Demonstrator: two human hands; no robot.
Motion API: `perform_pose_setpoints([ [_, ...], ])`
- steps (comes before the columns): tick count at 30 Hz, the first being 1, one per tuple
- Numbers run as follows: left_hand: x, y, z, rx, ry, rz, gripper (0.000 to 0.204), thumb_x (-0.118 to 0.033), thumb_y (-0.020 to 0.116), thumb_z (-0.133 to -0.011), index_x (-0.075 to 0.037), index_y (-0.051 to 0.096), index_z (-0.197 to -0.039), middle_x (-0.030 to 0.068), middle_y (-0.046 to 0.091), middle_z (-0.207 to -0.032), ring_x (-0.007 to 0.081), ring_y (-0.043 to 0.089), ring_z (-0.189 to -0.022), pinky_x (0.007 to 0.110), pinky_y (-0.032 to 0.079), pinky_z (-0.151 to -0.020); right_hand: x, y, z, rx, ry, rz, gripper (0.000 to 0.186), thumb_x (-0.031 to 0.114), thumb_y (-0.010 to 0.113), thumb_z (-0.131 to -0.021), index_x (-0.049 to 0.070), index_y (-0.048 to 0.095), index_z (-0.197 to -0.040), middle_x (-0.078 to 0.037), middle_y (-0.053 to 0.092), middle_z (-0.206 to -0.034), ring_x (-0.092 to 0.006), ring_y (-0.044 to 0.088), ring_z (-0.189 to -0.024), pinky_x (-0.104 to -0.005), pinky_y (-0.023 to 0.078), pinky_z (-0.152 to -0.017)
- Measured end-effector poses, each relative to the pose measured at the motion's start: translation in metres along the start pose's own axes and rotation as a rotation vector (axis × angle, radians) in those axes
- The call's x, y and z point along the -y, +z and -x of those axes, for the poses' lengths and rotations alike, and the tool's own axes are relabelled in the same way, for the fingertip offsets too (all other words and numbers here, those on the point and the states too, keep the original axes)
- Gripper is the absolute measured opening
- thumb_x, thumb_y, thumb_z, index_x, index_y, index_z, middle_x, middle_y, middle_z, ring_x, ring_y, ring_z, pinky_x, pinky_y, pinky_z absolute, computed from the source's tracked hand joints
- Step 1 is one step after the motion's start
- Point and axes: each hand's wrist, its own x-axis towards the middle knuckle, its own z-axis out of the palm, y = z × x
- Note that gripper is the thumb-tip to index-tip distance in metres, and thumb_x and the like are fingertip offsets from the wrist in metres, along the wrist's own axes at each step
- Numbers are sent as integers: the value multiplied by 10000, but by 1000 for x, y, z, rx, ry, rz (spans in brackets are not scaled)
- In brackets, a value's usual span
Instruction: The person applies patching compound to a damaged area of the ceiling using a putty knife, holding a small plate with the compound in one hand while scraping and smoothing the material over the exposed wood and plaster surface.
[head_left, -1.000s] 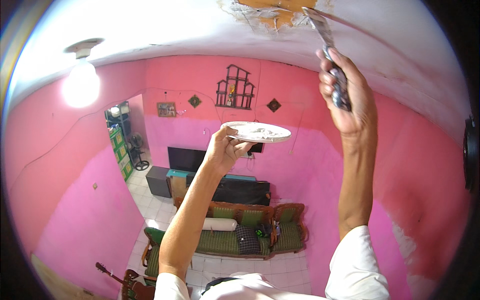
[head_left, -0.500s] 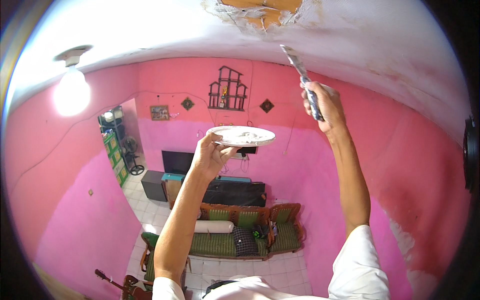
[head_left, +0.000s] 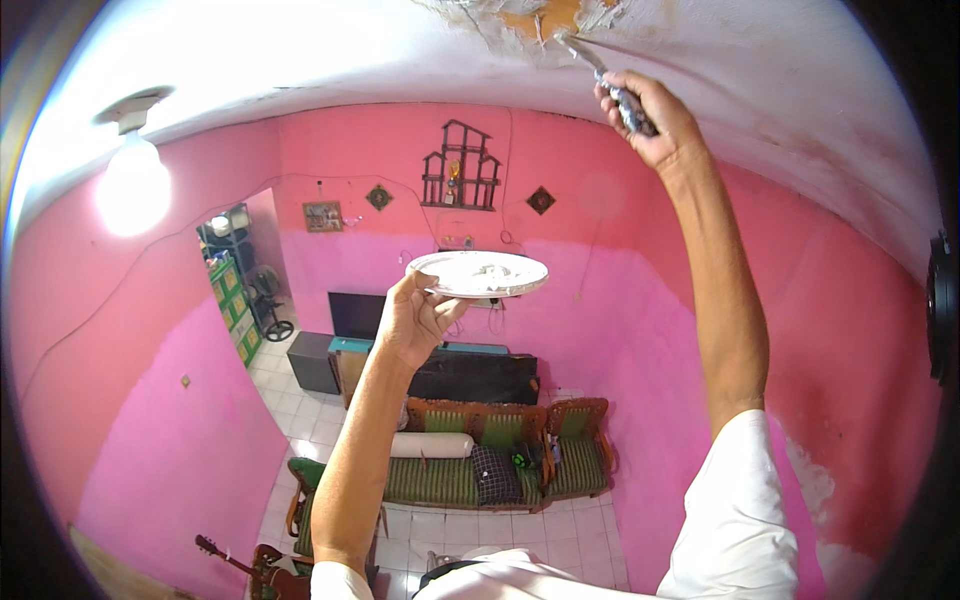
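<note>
My left hand (head_left: 418, 318) is closed on the near left rim of a white plate (head_left: 450, 272), thumb on top and fingers beneath. On the plate sits a small heap of white paste (head_left: 493, 272). My right hand (head_left: 652, 120) is raised overhead, wrapped round the dark, paste-smeared handle of a putty knife (head_left: 585, 52). The blade's tip is at the lower edge of an orange-brown patch (head_left: 550, 18) in the white ceiling (head_left: 690, 50). Rough white filler surrounds this patch. Whether the tip presses on the surface is hard to tell.
A lit bulb (head_left: 134, 185) hangs from the ceiling at left. Far below stand a green-cushioned wooden sofa (head_left: 430, 482), a chair (head_left: 578, 455), a dark television (head_left: 357, 315) and a guitar (head_left: 285, 582). A dark house-shaped shelf (head_left: 460, 170) hangs on the pink wall.
My right hand has risen, bringing the putty knife's tip up to the edge of the ceiling patch. The plate in my left hand has stayed nearly in place.
</note>
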Motion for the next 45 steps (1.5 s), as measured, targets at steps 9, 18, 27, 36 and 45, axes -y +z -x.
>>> perform_pose_setpoints([
  [9, 5, -10, -18, -13, -29, 17, 419, -180, 456, -779, 74, 408, -1108, 204, 554, -1034, 256, 600, -919, 314, 512, -840, 66, -19, -7, 65, 189, -79, 264, 32, 587, -794, -147, 490, -963, -115, 569, -779, -81, 542, -545, -116, 460, -421],
  [18, 5, -11, -20, 8, -23, 26, 431, -156, 439, -775, 86, 376, -1126, 211, 535, -1063, 270, 588, -942, 349, 495, -863, -42, -4, 25, -95, -54, 57, 221, 171, 617, -753, -26, 591, -850, -76, 587, -685, -99, 538, -512, -207, 435, -446],
  [27, 9, -6, -18, -8, 13, -12, 423, -162, 447, -803, 91, 370, -1134, 219, 519, -1087, 276, 578, -972, 339, 508, -858, -65, 13, -11, -158, -171, -82, 179, 136, 631, -749, -12, 591, -843, -91, 599, -688, -127, 556, -518, -231, 448, -448],
  [36, 9, -15, -14, -36, 8, 30, 410, -158, 454, -786, 83, 393, -1112, 216, 561, -1030, 282, 599, -932, 322, 539, -802, -52, 41, 19, -195, -276, -133, 161, 102, 605, -766, -52, 568, -797, -118, 578, -657, -151, 556, -479, -256, 449, -392],
  [45, 5, -7, -3, -14, 16, 48, 400, -137, 461, -784, 85, 394, -1110, 216, 562, -1024, 282, 596, -932, 336, 521, -832, -16, 54, 59, -185, -253, -95, 169, 99, 599, -770, -59, 570, -823, -126, 590, -675, -149, 556, -483, -256, 442, -399],
])
